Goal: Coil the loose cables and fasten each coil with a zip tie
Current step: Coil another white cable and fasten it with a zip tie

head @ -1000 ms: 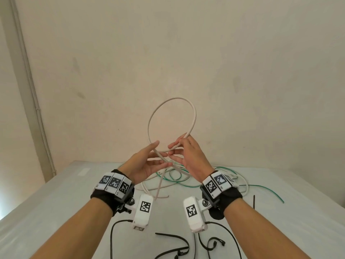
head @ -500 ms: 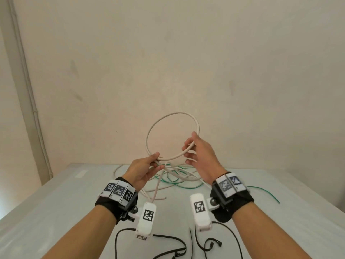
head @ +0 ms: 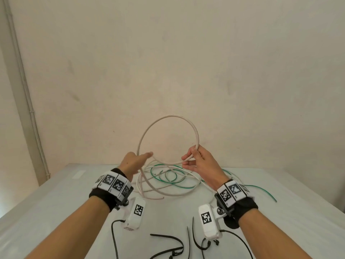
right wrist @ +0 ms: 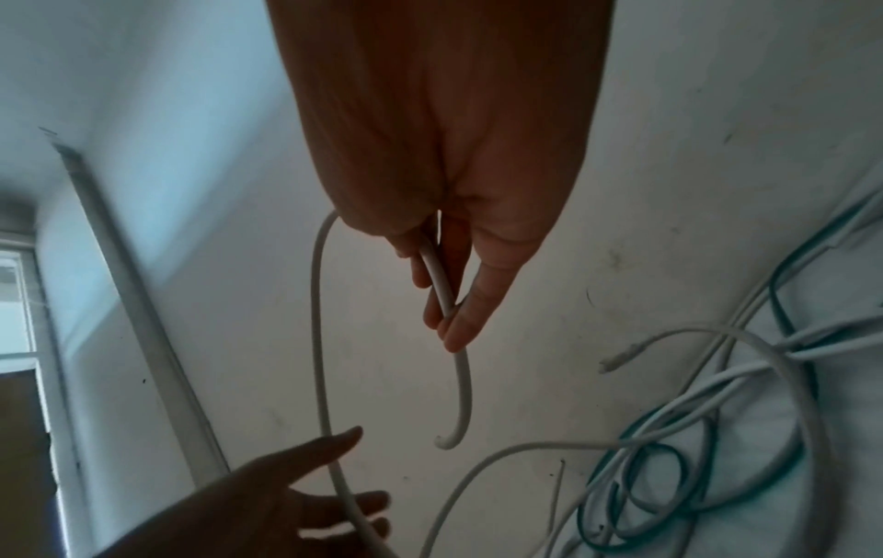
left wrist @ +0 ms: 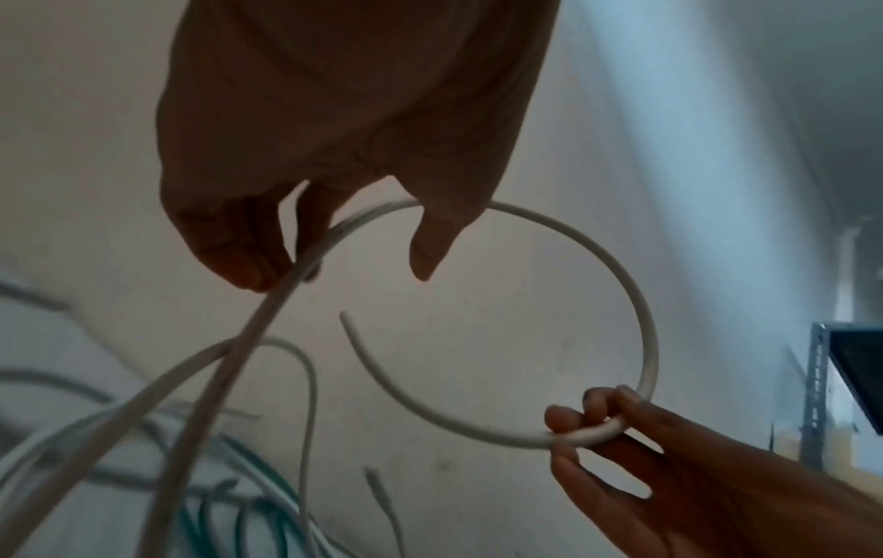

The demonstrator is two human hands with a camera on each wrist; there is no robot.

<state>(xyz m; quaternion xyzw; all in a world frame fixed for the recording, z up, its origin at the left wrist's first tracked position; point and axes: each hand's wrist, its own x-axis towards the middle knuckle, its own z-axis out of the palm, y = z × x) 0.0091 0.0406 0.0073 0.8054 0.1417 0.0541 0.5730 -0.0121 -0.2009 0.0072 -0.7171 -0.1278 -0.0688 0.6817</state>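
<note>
A white cable [head: 173, 115] stands in the air as one round loop above the table. My right hand [head: 188, 159] pinches the loop's lower right between thumb and fingers; the right wrist view shows that pinch [right wrist: 444, 302], with the cable's free end [right wrist: 446, 443] curling past it. At the loop's lower left my left hand [head: 141, 157] has its fingers stretched out, and the cable [left wrist: 640, 302] runs across them [left wrist: 306, 260] without a firm grip. The rest of the white cable trails down to the table, tangled with a green cable [head: 168, 181]. Black zip ties [head: 168, 238] lie near me.
The grey-white table [head: 56, 202] meets a plain wall at the back. The green cable's loose end [head: 268, 193] runs out to the right. Another zip tie [head: 196, 238] lies under my right wrist, and black camera leads hang there too.
My hands have moved apart and lower, and the loop has widened. My left hand has let go of its pinch, and its fingers are now straight.
</note>
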